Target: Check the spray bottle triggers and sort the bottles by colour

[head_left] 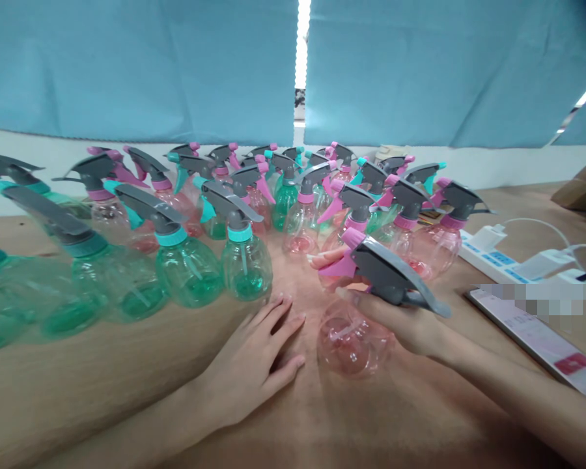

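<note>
My right hand (395, 317) is wrapped around the neck of a pink spray bottle (352, 346), just below its grey and pink trigger head (385, 264). The bottle's clear pink body is near the table surface; whether it touches the wood I cannot tell. My left hand (256, 348) lies palm down on the wooden table (141, 391), fingers spread, holding nothing. A green spray bottle (247, 267) with a turquoise collar stands just beyond its fingertips. Behind my right hand are more pink spray bottles (300, 225), partly hidden by it.
Several green spray bottles (188, 270) line the left side, and more pink and green ones crowd toward the back wall. On the right are a white power strip (493, 255) with plugged-in chargers, a phone (532, 332) and a brown package (581, 192). Blue curtains (127, 71) hang behind.
</note>
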`<state>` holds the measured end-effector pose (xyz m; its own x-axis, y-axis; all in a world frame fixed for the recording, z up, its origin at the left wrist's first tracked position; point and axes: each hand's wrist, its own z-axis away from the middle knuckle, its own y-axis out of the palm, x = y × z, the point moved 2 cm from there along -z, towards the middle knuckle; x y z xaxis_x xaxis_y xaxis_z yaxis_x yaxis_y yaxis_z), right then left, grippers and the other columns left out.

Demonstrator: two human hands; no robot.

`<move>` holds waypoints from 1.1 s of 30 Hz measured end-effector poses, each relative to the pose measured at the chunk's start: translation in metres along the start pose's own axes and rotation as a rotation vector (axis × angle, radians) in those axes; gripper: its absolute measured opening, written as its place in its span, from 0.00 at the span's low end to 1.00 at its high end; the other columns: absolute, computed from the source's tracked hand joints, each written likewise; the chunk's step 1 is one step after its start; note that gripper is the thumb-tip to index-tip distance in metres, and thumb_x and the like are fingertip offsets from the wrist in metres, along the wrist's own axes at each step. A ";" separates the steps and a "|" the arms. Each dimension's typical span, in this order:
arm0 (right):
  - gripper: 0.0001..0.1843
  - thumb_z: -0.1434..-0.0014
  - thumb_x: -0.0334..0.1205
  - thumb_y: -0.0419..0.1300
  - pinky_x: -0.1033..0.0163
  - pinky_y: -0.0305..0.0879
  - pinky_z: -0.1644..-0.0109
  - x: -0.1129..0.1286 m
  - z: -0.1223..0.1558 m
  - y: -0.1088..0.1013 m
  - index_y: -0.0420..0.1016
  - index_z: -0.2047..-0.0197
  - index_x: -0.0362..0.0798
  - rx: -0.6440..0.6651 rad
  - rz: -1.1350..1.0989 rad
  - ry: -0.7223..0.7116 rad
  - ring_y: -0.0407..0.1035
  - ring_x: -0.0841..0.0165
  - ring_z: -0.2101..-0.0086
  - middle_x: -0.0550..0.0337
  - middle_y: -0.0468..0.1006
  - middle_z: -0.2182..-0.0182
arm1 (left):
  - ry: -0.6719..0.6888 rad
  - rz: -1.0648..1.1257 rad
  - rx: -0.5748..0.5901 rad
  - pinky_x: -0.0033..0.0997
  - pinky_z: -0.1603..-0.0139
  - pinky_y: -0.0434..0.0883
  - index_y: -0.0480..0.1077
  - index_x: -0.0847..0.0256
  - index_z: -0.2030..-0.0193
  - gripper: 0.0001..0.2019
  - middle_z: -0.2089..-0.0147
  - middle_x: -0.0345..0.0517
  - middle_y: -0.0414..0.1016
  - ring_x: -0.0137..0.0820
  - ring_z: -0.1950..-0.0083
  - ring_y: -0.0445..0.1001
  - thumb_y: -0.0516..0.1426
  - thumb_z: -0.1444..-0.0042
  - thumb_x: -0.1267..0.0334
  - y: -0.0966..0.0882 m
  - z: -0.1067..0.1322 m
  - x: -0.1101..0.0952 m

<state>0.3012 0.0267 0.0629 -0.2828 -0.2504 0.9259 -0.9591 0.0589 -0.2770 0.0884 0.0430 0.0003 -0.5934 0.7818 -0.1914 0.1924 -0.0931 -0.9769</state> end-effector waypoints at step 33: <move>0.13 0.52 0.35 0.53 0.69 0.47 0.83 0.010 0.002 -0.004 0.49 0.80 0.51 0.090 0.120 0.052 0.46 0.76 0.82 0.69 0.50 0.82 | 0.005 0.001 -0.002 0.50 0.34 0.56 0.60 0.61 0.34 0.25 0.28 0.54 0.51 0.45 0.29 0.49 0.49 0.32 0.52 0.001 0.000 0.001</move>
<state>0.3027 0.0221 0.0724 -0.3978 -0.1967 0.8962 -0.9138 -0.0025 -0.4061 0.0879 0.0437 -0.0010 -0.5894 0.7847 -0.1919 0.1947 -0.0925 -0.9765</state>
